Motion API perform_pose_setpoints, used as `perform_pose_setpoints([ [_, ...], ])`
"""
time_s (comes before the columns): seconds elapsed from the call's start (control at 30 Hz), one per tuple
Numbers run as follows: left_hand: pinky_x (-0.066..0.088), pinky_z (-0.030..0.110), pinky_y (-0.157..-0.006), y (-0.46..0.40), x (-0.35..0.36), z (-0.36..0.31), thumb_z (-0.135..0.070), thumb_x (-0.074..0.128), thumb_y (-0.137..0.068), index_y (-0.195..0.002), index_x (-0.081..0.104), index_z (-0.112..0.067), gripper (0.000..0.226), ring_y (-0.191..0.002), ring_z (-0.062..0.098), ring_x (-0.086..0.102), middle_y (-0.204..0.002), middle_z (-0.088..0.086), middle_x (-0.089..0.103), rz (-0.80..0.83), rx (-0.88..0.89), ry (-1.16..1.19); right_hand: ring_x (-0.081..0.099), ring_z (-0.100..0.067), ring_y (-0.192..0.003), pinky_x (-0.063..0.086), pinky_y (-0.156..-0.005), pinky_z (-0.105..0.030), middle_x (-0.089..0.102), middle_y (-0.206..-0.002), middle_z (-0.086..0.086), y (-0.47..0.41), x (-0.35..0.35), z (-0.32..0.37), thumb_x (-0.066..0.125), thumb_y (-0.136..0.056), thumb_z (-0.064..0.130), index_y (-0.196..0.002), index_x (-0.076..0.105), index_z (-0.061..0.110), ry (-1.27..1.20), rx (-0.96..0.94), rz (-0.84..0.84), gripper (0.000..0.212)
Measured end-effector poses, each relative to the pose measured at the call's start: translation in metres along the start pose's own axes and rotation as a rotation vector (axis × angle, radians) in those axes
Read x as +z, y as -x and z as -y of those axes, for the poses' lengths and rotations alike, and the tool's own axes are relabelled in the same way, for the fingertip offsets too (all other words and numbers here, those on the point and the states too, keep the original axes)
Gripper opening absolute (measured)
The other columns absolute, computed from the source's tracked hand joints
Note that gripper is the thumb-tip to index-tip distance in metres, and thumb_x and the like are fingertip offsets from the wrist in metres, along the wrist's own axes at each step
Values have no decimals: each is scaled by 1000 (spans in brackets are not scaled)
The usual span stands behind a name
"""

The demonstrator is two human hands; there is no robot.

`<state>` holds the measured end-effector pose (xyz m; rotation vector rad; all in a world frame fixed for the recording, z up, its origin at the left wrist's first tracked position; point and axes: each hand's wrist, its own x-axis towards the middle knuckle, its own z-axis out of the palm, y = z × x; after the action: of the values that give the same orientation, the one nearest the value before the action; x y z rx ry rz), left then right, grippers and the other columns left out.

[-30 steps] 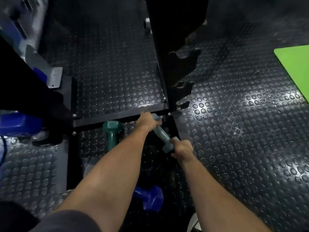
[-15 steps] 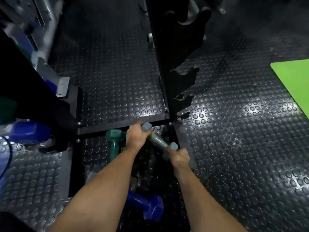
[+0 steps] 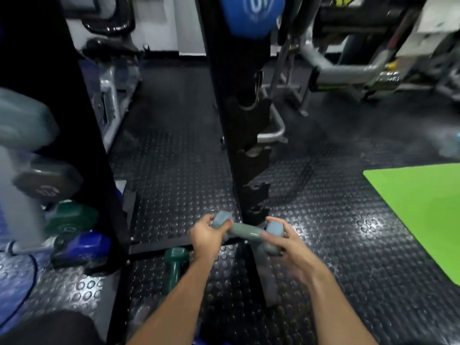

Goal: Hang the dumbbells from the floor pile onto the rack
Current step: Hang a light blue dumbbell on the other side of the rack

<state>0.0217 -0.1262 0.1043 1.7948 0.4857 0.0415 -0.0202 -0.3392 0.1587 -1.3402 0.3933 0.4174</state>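
A pale grey-blue dumbbell [image 3: 245, 232] lies almost level in front of the lower hooks of the black rack upright [image 3: 239, 125]. My left hand [image 3: 207, 237] grips its left head and my right hand [image 3: 281, 241] holds its right head with curled fingers. A dark green dumbbell [image 3: 175, 265] lies on the floor just below my left wrist. On the left upright [image 3: 99, 145] hang several dumbbells: a pale one [image 3: 22, 120], a dark grey one [image 3: 47, 180], a green one [image 3: 72, 216] and a blue one [image 3: 82, 247]. A blue dumbbell [image 3: 251, 13] hangs at the top of the middle upright.
The rack's black base bar [image 3: 159, 247] runs across the studded rubber floor [image 3: 179, 170]. A green mat [image 3: 423, 205] lies at the right. Grey gym machines [image 3: 348, 68] stand behind the rack. A cable [image 3: 29, 277] loops on the floor at the left.
Both hands have lifted the pale dumbbell and turned it from slanted to nearly level, spreading to its two heads. The view has tilted up, showing the rack's upper part.
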Motion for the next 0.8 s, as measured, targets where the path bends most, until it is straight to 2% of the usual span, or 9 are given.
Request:
perform_pose_setpoints([
  [0.13, 64, 46, -57, 17, 0, -56, -32, 91, -74, -87, 74, -18, 25, -69, 24, 76, -81, 5, 77, 57, 49, 168, 68, -24, -101, 59, -84, -37, 62, -132, -16, 44, -21, 63, 103, -51, 33, -135, 64, 38, 58, -106, 191, 92],
  [0.2, 64, 45, -56, 26, -4, -82, -28, 90, -77, -89, 73, -14, 25, -68, 27, 77, -82, 10, 77, 81, 52, 239, 65, -28, -114, 52, -105, -49, 58, -141, -18, 64, -29, 85, 100, -59, 23, -144, 57, 38, 83, -149, 303, 97],
  [0.27, 63, 45, -56, 37, -7, -106, -25, 89, -78, -90, 74, -12, 24, -70, 28, 77, -82, 12, 78, 116, 67, 305, 61, -32, -121, 42, -113, -55, 56, -145, -18, 86, -36, 105, 95, -67, 15, -149, 51, 35, 118, -194, 405, 96],
  [0.33, 61, 37, -53, 49, -11, -133, -22, 89, -79, -90, 74, -10, 22, -69, 26, 76, -83, 13, 77, 166, 99, 347, 61, -30, -118, 51, -105, -45, 60, -139, -16, 106, -37, 122, 97, -65, 16, -145, 56, 28, 148, -237, 435, 91],
  [0.4, 57, 32, -52, 60, -15, -161, -21, 89, -79, -89, 75, -10, 21, -67, 20, 74, -81, 11, 77, 218, 145, 381, 64, -25, -104, 58, -85, -31, 65, -122, -17, 127, -35, 134, 102, -53, 19, -128, 67, 17, 172, -310, 390, 83],
  [0.5, 57, 30, -55, 73, -20, -203, -19, 89, -78, -95, 77, -9, 22, -69, 16, 72, -82, 9, 78, 294, 228, 433, 61, -24, -86, 54, -65, -26, 64, -100, -19, 158, -25, 147, 98, -45, 14, -107, 67, 9, 247, -492, 279, 70],
  [0.67, 63, 37, -74, 84, -23, -256, -34, 91, -76, -109, 69, -17, 44, -87, 16, 77, -98, 3, 79, 376, 302, 483, 63, -17, -76, 53, -61, -19, 70, -89, -14, 194, 4, 157, 103, -34, 30, -99, 73, 15, 175, -787, 97, 73],
  [0.73, 63, 36, -82, 84, -31, -265, -40, 85, -81, -114, 66, -18, 44, -94, 14, 76, -104, 2, 77, 338, 339, 466, 64, -15, -75, 53, -61, -17, 70, -88, -13, 200, 11, 161, 101, -36, 19, -99, 73, 17, 113, -851, 47, 69],
  [0.8, 64, 36, -81, 79, -43, -269, -35, 76, -92, -109, 69, -15, 27, -92, 15, 76, -103, 4, 75, 197, 354, 495, 65, -12, -75, 53, -62, -15, 71, -89, -10, 199, 17, 169, 93, -41, 7, -98, 73, 20, 100, -902, 13, 62],
])
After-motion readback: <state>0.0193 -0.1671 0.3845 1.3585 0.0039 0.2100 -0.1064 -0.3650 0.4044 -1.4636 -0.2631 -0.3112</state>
